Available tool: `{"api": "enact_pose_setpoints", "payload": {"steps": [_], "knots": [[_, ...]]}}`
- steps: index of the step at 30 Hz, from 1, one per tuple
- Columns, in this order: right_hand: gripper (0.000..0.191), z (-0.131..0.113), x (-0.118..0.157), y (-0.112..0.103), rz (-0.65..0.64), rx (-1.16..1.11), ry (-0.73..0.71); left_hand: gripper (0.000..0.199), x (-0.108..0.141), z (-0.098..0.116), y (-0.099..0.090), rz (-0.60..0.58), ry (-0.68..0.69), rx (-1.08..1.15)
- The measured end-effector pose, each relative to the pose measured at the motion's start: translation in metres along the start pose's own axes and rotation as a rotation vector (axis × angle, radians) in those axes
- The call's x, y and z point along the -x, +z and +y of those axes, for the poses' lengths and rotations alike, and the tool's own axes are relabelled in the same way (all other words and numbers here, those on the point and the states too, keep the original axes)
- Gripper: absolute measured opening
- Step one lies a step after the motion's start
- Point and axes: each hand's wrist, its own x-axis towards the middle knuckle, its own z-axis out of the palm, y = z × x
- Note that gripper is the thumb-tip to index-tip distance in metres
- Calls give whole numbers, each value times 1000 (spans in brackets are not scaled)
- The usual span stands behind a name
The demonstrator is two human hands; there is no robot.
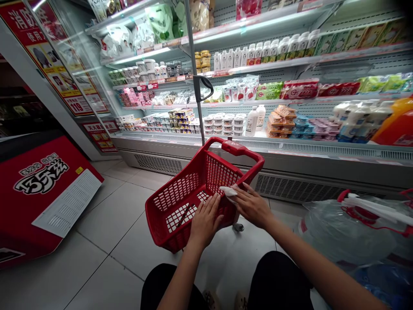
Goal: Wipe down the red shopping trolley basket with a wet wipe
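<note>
A red plastic shopping cart (156, 234) with slatted sides stands in front of me. My left hand (205, 218) rests on its near rim, fingers stretched out flat and holding nothing. Close beside it, my right hand (251, 205) presses a folded white wipe (228, 190) against the cart's rim, below the handle (235, 148). Part of the wipe is covered by the fingers. Through the mesh floor of the cart, the pale tiles show.
An open refrigerated display case (290, 148) stocked with yogurt and drinks runs behind the cart. To the left is a red freezer chest (48, 189). Large clear water jugs (348, 228) stand close on my right. A glass door's black handle (204, 88) rises behind the cart.
</note>
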Motion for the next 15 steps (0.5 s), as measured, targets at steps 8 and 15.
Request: {"api": "enact_pose_setpoints", "payload": {"steps": [8,15], "knots": [[52,92,4,-25,155,227,282,70,1,4,8,19,12,-23],[60,31,-2,-6,7,100,-4,74,-1,9,9,43,8,-64]]}}
